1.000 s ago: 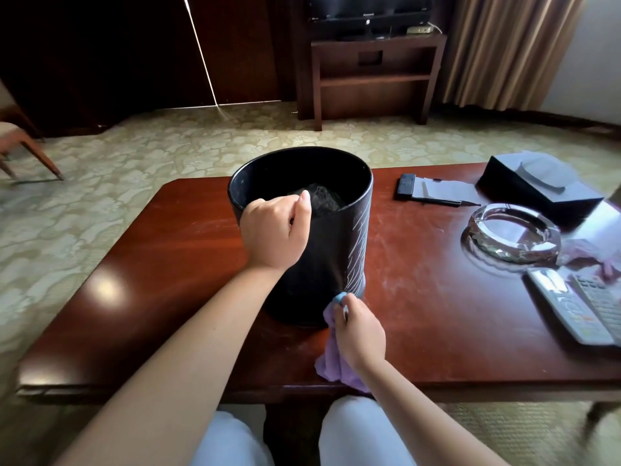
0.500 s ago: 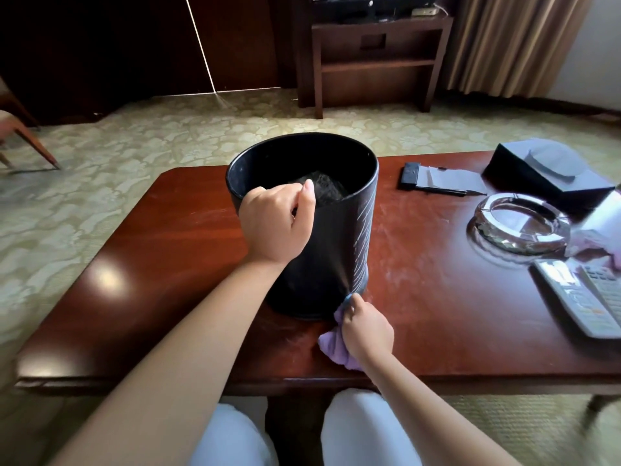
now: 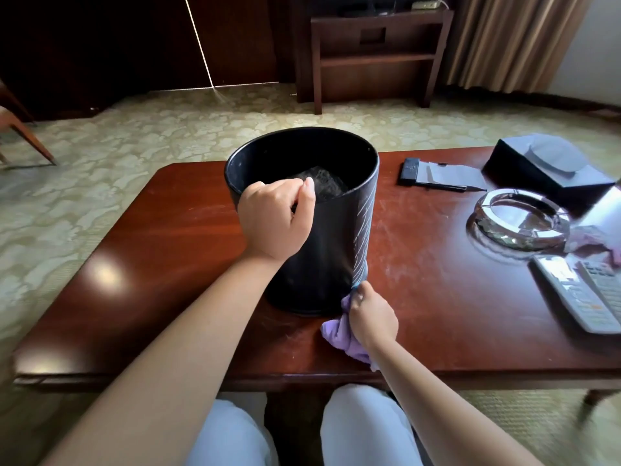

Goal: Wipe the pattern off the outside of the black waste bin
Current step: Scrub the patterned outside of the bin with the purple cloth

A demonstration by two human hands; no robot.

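The black waste bin stands upright on the red-brown wooden table. White scratchy lines of the pattern run down its right side. My left hand grips the near rim, thumb inside the bin. My right hand holds a bunched purple cloth and presses it against the bin's lower right edge, where the wall meets the table. Something dark and crumpled lies inside the bin.
On the table's right half lie a glass ashtray, a black tissue box, two remote controls and a black notepad holder with a pen. A wooden TV stand sits beyond the carpet. My knees are under the near edge.
My right hand with the cloth has slid to the right around the bin's base, from the front to the lower right side. My left hand keeps its grip on the rim.
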